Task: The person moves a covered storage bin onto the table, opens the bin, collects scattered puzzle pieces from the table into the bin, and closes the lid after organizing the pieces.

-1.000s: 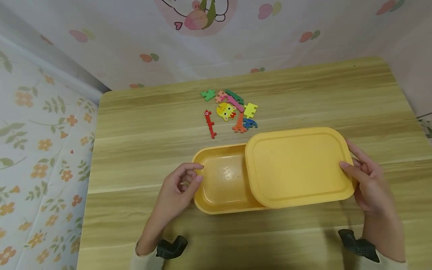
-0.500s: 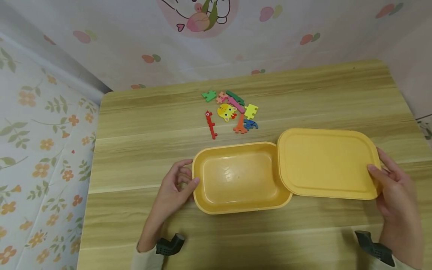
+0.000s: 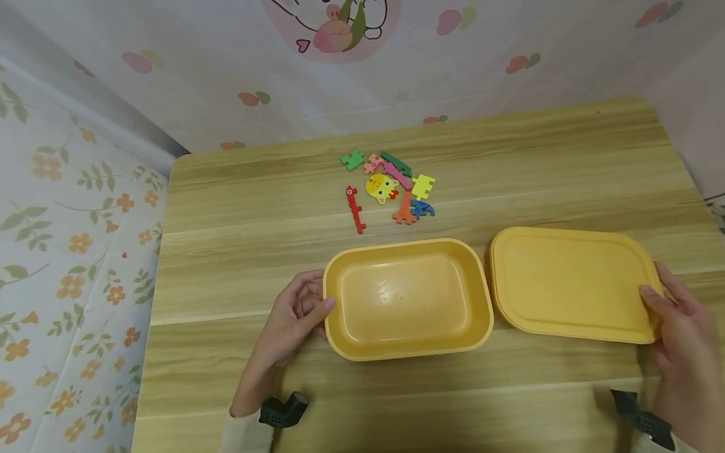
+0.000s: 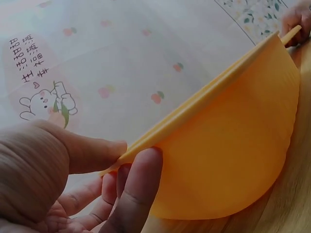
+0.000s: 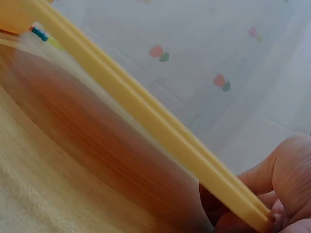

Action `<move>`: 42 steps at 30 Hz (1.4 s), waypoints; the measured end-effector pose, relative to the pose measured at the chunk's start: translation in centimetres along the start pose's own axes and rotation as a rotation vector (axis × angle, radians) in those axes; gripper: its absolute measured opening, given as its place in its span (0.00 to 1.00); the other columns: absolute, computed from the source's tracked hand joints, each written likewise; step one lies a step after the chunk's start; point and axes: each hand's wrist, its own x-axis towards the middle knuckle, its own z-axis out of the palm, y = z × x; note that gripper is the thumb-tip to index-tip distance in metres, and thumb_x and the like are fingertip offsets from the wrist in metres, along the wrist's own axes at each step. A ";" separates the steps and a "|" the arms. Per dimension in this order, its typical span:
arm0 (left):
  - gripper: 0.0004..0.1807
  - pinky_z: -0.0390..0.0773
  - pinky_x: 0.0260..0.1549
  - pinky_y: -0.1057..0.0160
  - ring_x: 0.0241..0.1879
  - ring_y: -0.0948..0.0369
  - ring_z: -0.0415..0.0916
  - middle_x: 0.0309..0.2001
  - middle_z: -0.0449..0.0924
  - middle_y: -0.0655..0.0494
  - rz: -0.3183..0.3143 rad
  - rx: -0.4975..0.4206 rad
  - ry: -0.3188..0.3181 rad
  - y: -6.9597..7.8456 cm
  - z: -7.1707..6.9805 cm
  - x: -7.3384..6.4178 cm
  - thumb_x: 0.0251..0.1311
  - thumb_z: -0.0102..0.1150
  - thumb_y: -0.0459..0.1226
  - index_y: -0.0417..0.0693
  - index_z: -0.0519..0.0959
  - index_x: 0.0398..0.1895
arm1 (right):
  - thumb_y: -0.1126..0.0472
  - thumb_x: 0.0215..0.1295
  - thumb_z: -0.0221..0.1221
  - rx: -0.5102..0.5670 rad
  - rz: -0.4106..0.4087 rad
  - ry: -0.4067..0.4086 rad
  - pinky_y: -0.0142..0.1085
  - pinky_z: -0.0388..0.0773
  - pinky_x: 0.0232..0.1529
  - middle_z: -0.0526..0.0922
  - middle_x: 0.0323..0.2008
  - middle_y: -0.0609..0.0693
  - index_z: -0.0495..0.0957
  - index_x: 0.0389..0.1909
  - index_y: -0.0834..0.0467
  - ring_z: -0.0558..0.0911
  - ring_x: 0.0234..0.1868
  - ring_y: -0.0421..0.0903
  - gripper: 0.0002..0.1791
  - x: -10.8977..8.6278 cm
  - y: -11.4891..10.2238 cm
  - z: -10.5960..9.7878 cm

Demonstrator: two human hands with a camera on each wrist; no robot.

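An uncovered yellow plastic box (image 3: 408,302) stands on the table with nothing inside it. My left hand (image 3: 291,314) pinches its left rim, thumb on top and fingers beneath; the left wrist view shows this grip on the box wall (image 4: 218,145). To the right of the box is its flat yellow lid (image 3: 572,283). My right hand (image 3: 682,321) holds the lid by its right edge, thumb on the upper face. Seen from the right wrist, the lid (image 5: 146,116) is edge-on and raised above the table.
Behind the box lies a group of colourful puzzle pieces: a yellow animal face (image 3: 382,187), a red strip (image 3: 355,209), a blue piece (image 3: 421,208), a green one (image 3: 352,161) and several others. The wooden table (image 3: 238,251) meets a patterned cloth (image 3: 340,94) at the back.
My right hand has drawn the lid off the box to the right and lowered it a little. My left thumb has come onto the box's left rim. The puzzle pieces stay put.
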 end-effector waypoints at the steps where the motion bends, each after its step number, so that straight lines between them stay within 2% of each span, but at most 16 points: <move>1: 0.29 0.89 0.21 0.62 0.29 0.66 0.85 0.42 0.81 0.62 0.001 -0.007 -0.002 0.0 0.0 0.0 0.73 0.59 0.27 0.38 0.66 0.75 | 0.72 0.75 0.58 -0.031 0.005 0.019 0.31 0.90 0.28 0.90 0.47 0.36 0.75 0.74 0.45 0.91 0.38 0.35 0.31 0.0 0.0 0.1; 6: 0.29 0.89 0.21 0.63 0.29 0.66 0.85 0.43 0.81 0.61 0.002 -0.034 -0.007 -0.1 0.1 0.0 0.73 0.60 0.28 0.36 0.65 0.74 | 0.66 0.73 0.64 -0.242 0.023 0.095 0.27 0.87 0.23 0.90 0.37 0.34 0.70 0.78 0.44 0.89 0.31 0.31 0.35 0.1 -0.1 0.7; 10: 0.30 0.89 0.22 0.64 0.29 0.67 0.85 0.44 0.81 0.60 0.001 -0.045 -0.015 -0.2 0.2 0.0 0.74 0.59 0.28 0.36 0.63 0.75 | 0.65 0.74 0.63 -0.361 -0.018 0.139 0.23 0.84 0.21 0.89 0.33 0.33 0.70 0.77 0.47 0.87 0.27 0.30 0.33 -0.1 -0.1 1.1; 14: 0.31 0.89 0.23 0.64 0.29 0.67 0.86 0.45 0.80 0.57 0.019 -0.044 -0.030 -0.2 0.0 -0.1 0.73 0.60 0.28 0.37 0.62 0.76 | 0.63 0.74 0.63 -0.680 -0.089 0.242 0.16 0.79 0.22 0.82 0.34 0.25 0.73 0.74 0.51 0.80 0.29 0.24 0.29 -0.4 0.1 1.6; 17: 0.33 0.89 0.23 0.64 0.31 0.66 0.86 0.46 0.79 0.55 0.036 -0.051 -0.050 -0.3 -0.2 -0.1 0.72 0.61 0.26 0.38 0.62 0.77 | 0.60 0.73 0.64 -0.913 -0.146 0.344 0.13 0.73 0.23 0.76 0.31 0.23 0.78 0.71 0.54 0.74 0.30 0.24 0.26 -0.5 0.4 2.2; 19: 0.33 0.90 0.25 0.64 0.32 0.66 0.86 0.48 0.79 0.54 0.045 -0.068 -0.066 -0.3 -0.3 -0.1 0.71 0.60 0.25 0.38 0.61 0.77 | 0.60 0.71 0.65 -0.962 -0.184 0.388 0.11 0.69 0.24 0.74 0.30 0.21 0.80 0.68 0.56 0.72 0.31 0.23 0.25 -0.5 0.6 2.5; 23: 0.35 0.91 0.28 0.64 0.35 0.67 0.85 0.49 0.77 0.53 0.050 -0.117 -0.100 -0.5 -0.5 -0.2 0.70 0.60 0.24 0.41 0.61 0.77 | 0.57 0.71 0.63 -1.054 -0.247 0.421 0.08 0.66 0.29 0.70 0.29 0.16 0.81 0.67 0.60 0.70 0.31 0.18 0.25 -0.4 1.0 3.0; 26: 0.35 0.92 0.29 0.63 0.37 0.67 0.85 0.49 0.77 0.53 0.045 -0.139 -0.111 -0.5 -0.5 -0.2 0.70 0.60 0.24 0.42 0.62 0.78 | 0.56 0.71 0.61 -1.154 -0.336 0.427 0.10 0.60 0.39 0.64 0.30 0.12 0.83 0.63 0.64 0.65 0.32 0.14 0.24 -0.3 1.5 3.0; 31: 0.34 0.92 0.28 0.63 0.36 0.66 0.86 0.49 0.78 0.54 0.043 -0.139 -0.111 -0.4 -0.4 -0.1 0.70 0.60 0.24 0.43 0.62 0.77 | 0.59 0.69 0.58 -1.203 -0.478 0.446 0.21 0.58 0.50 0.59 0.28 0.05 0.85 0.56 0.67 0.60 0.36 0.12 0.21 -0.5 2.1 3.2; 34: 0.34 0.92 0.28 0.63 0.36 0.66 0.86 0.49 0.78 0.55 0.042 -0.139 -0.105 -0.4 -0.4 -0.1 0.70 0.60 0.24 0.43 0.63 0.77 | 0.59 0.69 0.59 -1.168 -0.555 0.467 0.23 0.58 0.54 0.62 0.30 0.09 0.86 0.56 0.67 0.59 0.39 0.12 0.21 -0.6 2.3 4.1; 36: 0.34 0.92 0.28 0.63 0.36 0.66 0.86 0.49 0.78 0.55 0.042 -0.143 -0.099 -0.4 -0.4 -0.1 0.70 0.59 0.23 0.43 0.63 0.77 | 0.60 0.68 0.60 -1.134 -0.630 0.459 0.19 0.57 0.53 0.64 0.33 0.10 0.86 0.55 0.66 0.60 0.41 0.11 0.20 -0.5 2.5 4.9; 38: 0.34 0.92 0.27 0.64 0.36 0.67 0.86 0.48 0.77 0.55 0.038 -0.144 -0.093 -0.4 -0.4 -0.2 0.70 0.59 0.23 0.42 0.63 0.77 | 0.62 0.67 0.62 -1.077 -0.706 0.398 0.17 0.59 0.51 0.68 0.38 0.12 0.86 0.53 0.67 0.64 0.42 0.11 0.18 -0.3 2.6 6.1; 42: 0.34 0.92 0.28 0.63 0.35 0.66 0.86 0.49 0.77 0.54 0.030 -0.142 -0.087 -0.5 -0.4 -0.1 0.70 0.60 0.24 0.41 0.62 0.77 | 0.68 0.66 0.65 -0.998 -0.786 0.176 0.11 0.66 0.46 0.76 0.42 0.13 0.87 0.52 0.67 0.73 0.41 0.12 0.15 0.3 2.7 9.0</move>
